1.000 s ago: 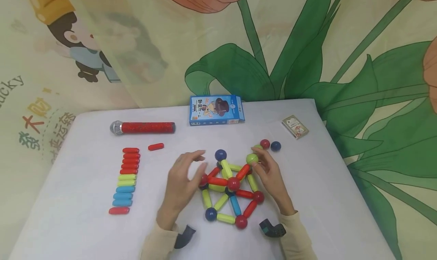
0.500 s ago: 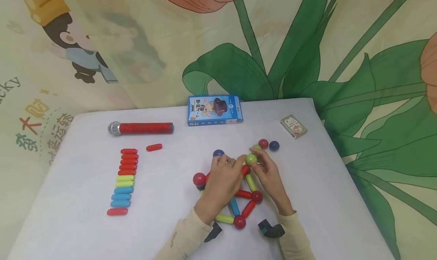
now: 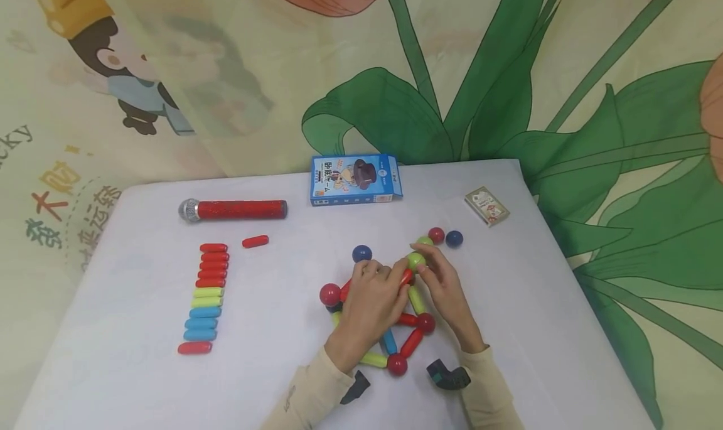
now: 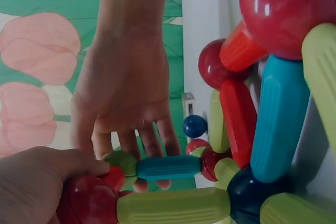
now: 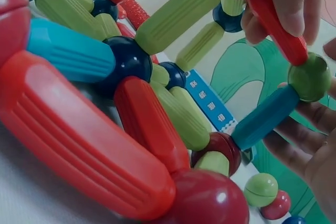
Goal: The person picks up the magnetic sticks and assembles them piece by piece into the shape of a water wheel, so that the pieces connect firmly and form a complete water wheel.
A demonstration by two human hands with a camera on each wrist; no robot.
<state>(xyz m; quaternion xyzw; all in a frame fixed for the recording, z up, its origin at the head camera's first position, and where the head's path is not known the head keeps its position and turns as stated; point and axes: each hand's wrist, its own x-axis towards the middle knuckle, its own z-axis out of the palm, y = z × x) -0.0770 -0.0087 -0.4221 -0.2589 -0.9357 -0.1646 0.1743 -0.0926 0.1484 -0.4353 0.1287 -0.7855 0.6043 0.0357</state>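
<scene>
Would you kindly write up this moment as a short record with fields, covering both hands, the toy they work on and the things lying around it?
left hand: on top of the rod-and-ball structure, fingers curled on a red rod
right hand: fingertips at the green ball
rod-and-ball structure: red, green and blue rods joined by balls, on the white table
green ball: at the structure's top, joined to a blue rod
spare rods: stacked row to the left
loose balls: behind the right hand
blue box: at the table's far edge

cream long sleeves with black wrist-mounted cameras.
</scene>
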